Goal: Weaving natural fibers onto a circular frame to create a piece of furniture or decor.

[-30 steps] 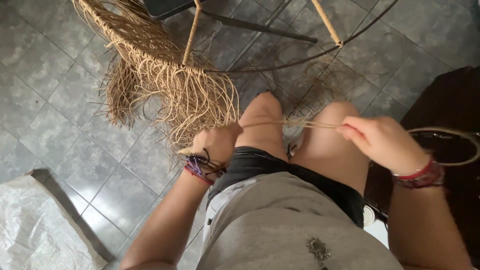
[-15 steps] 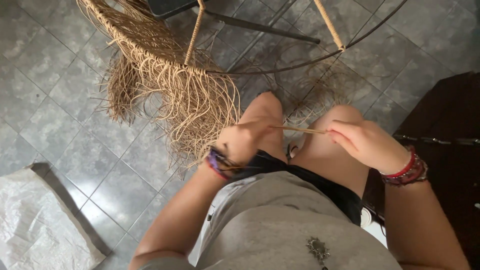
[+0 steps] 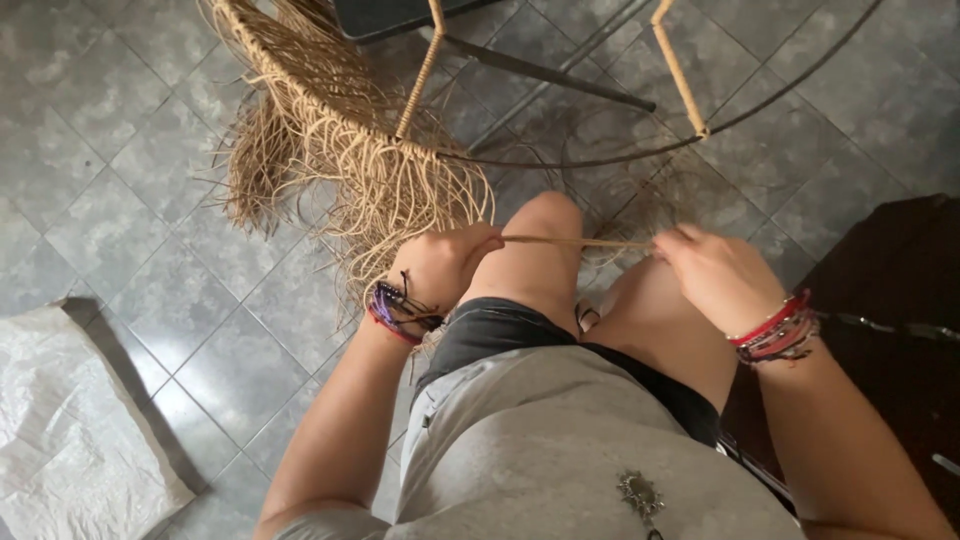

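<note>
The left hand (image 3: 440,262) is closed around one end of a thin tan fibre strand (image 3: 575,241), and the right hand (image 3: 712,272) pinches its other end between fingertips, so the strand runs taut and nearly level between them, just above the bare knees. Compared with half a second ago, the hands have drawn a little further apart and the strand looks straighter. Beyond the left hand hangs a loose fringe of fibres (image 3: 400,195) from a partly woven wire frame (image 3: 560,160). Bracelets circle both wrists. Far to the left of the left hand, a white sack (image 3: 70,420) lies on the grey tiled floor (image 3: 130,150).
</note>
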